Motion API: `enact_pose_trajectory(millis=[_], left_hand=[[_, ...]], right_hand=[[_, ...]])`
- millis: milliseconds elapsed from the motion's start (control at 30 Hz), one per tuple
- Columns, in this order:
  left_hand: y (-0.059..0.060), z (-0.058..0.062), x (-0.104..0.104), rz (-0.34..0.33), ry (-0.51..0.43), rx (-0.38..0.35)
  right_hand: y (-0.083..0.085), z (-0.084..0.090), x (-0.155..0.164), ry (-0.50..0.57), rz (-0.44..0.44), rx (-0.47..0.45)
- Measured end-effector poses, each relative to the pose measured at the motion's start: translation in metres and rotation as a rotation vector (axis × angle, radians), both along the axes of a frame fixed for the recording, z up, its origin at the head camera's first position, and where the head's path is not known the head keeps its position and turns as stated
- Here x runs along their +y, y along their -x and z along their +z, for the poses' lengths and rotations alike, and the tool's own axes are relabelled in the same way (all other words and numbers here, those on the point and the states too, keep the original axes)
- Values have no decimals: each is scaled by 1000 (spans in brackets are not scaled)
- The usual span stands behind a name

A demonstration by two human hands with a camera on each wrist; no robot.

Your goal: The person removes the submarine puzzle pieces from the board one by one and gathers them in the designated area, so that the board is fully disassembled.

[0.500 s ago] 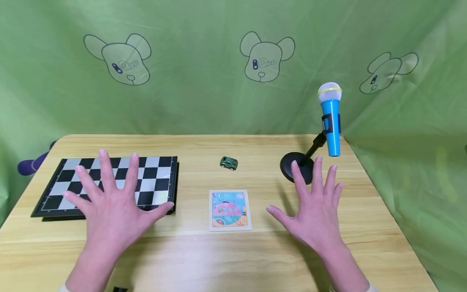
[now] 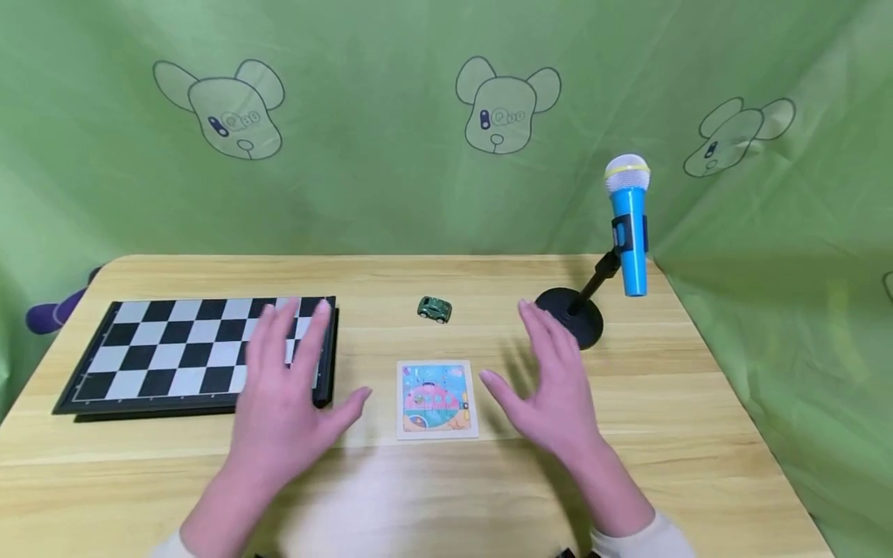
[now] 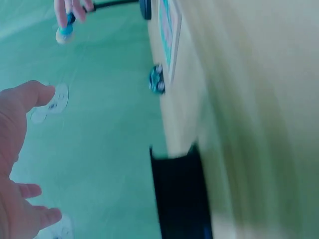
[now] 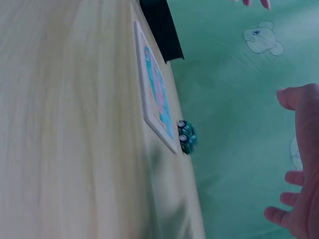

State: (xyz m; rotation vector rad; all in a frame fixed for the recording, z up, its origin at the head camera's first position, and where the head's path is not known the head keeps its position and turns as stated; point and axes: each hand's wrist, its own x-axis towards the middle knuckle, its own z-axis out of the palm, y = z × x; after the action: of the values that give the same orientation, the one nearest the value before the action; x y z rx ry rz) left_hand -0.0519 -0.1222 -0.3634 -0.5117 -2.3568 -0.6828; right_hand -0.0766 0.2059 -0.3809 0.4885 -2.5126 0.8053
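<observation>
My left hand (image 2: 282,411) hovers over the table at the right part of a black-and-white chessboard (image 2: 167,349), fingers straight and thumb spread, holding nothing. Across from it, my right hand (image 2: 554,395) is raised with extended fingers and holds nothing either. Between the two lies a square picture puzzle (image 2: 438,399) in a pale frame, showing a pink submarine. A small green toy car (image 2: 435,309) stands behind the puzzle. Beyond the right fingertips is a blue toy microphone (image 2: 631,232) on a black stand (image 2: 589,322). The left wrist view also catches the car (image 3: 157,78) and puzzle edge (image 3: 172,45).
The wooden table (image 2: 418,504) has a green cloth (image 2: 377,178) with mouse-head drawings behind it and along its right side. A purple object (image 2: 52,314) pokes out past the table's left edge. The microphone leans upward at the back right.
Both hands have moved inward toward the puzzle, and their spread fingers have come closer together. The objects on the table stay where they were; the head view has shifted slightly.
</observation>
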Motion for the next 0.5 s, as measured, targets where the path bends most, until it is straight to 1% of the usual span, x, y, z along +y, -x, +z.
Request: enact_pose_trajectory(millis=[100, 167, 233, 300, 367, 500], left_hand=[[1, -7, 14, -77, -44, -57], [1, -13, 23, -100, -85, -137], [1, -19, 30, -101, -131, -246], [2, -26, 36, -104, -183, -372], [4, -33, 40, -120, -244, -499], [11, -49, 47, -151, -325, -681]], right_hand=[[5, -4, -10, 50, 56, 0], [7, -7, -16, 97, 94, -35], [10, -10, -23, 149, 125, -102], [12, -13, -31, 204, 151, -184], [14, -16, -38, 277, 180, -263], [20, -23, -50, 393, 225, -372]])
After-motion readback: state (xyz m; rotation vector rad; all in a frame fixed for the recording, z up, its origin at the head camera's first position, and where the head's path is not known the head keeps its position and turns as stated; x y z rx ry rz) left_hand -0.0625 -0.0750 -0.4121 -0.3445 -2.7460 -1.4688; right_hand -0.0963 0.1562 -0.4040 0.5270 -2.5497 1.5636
